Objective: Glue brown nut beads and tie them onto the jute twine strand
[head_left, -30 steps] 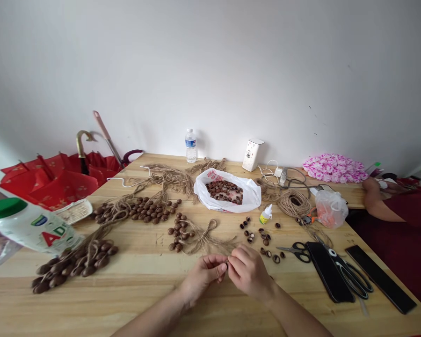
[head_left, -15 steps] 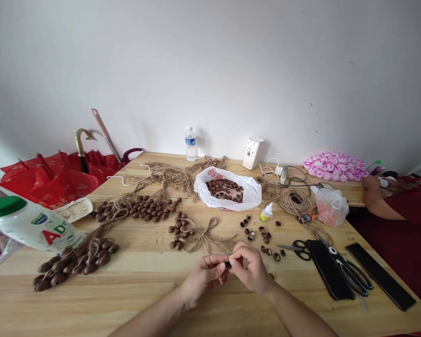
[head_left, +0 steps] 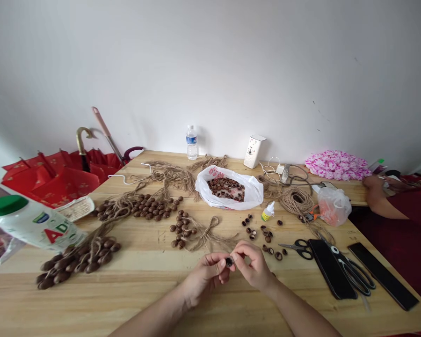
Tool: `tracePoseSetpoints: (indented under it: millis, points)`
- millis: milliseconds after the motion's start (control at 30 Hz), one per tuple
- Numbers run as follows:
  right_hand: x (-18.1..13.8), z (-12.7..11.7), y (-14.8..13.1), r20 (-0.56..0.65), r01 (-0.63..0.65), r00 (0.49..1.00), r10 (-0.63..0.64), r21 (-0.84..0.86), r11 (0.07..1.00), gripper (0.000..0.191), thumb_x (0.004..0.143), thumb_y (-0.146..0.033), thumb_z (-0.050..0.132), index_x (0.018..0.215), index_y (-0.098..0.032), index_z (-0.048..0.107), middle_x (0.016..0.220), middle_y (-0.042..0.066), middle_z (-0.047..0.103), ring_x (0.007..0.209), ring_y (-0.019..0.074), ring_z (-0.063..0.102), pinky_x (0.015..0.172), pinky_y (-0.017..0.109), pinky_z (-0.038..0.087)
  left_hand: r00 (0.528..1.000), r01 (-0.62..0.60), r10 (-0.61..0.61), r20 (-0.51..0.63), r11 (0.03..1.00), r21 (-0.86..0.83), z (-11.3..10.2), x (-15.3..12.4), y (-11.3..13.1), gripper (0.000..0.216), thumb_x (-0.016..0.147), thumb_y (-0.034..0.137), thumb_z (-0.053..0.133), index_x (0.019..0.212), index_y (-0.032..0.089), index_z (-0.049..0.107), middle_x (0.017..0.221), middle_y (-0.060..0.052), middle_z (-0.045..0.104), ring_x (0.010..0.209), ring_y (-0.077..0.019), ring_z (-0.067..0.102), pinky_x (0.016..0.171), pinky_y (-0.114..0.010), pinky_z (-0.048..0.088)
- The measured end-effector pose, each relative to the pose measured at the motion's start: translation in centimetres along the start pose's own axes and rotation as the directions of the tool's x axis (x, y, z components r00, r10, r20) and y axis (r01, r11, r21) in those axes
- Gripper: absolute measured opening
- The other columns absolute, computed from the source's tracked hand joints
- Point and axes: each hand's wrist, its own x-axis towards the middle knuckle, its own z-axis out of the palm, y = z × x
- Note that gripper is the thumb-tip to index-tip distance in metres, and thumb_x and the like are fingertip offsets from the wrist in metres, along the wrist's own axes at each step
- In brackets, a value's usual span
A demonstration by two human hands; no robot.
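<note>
While both hands meet above the near edge of the wooden table [head_left: 143, 299], the left hand [head_left: 205, 276] and the right hand [head_left: 254, 269] pinch one small dark nut shell [head_left: 228, 262] between their fingertips. Each hand is closed on that shell, which sits directly between them, clear of the tabletop. Just beyond the hands lies a jute twine bundle [head_left: 205, 236] strung with shells. Loose shells [head_left: 261, 234] lie beyond the right hand. Farther out stands a white plastic bag [head_left: 254, 192] of shells. Black scissors [head_left: 298, 248] lie to the right of the right hand. Another person's arm [head_left: 382, 203] rests at the far right edge.
</note>
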Motion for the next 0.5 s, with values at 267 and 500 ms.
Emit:
tracePoseSetpoints:
  millis: [267,500]
  points:
    - [0.06,-0.57,0.83,0.058,0.126,0.991,-0.119,-0.127,0.984,0.006,0.079,-0.019,0.059,0.073,-0.017,0.060,0.066,0.002,0.053,0.059,0.0130,0.049,0.052,0.024,0.039,0.994,0.026,-0.010,-0.108,0.989,0.147,-0.64,0.18,-0.11,0.019,0.064,0.027,0.075,0.077,0.013,0.073,0.060,-0.003,0.063,0.051,-0.0077,0.043,0.053,-0.023,0.030]
    - [-0.06,-0.54,0.71,0.057,0.207,0.978,-0.200,-0.170,0.964,0.008,0.079,-0.014,0.054,0.075,-0.016,0.060,0.068,0.004,0.053,0.062,0.0142,0.050,0.056,0.026,0.039,0.991,0.023,0.005,-0.133,0.978,0.206,-0.12,0.10,0.26,0.024,0.060,0.030,0.078,0.077,0.014,0.075,0.052,0.000,0.058,0.050,-0.0076,0.040,0.054,-0.023,0.031]
